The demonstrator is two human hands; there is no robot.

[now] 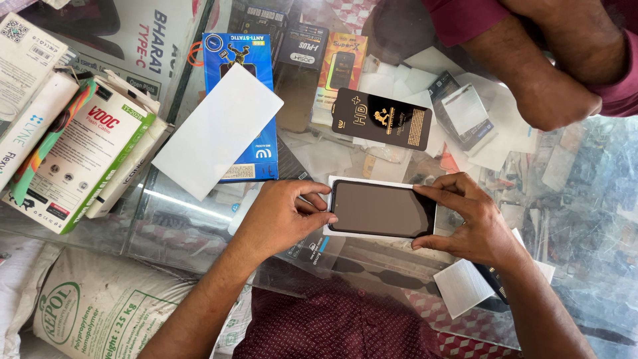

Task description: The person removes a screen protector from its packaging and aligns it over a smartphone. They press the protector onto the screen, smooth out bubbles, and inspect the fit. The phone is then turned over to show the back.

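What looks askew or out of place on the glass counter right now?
The white card lies tilted across the blue box, hiding part of it. The black packet sits slanted. The phone between the left hand and right hand looks level.

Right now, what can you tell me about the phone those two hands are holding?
The phone is a flat dark slab with rounded corners, its glossy screen blank and facing up. It lies lengthwise over a white sheet on the glass counter. The left hand pinches its left end, and the right hand grips the right end with fingertips on the edges.
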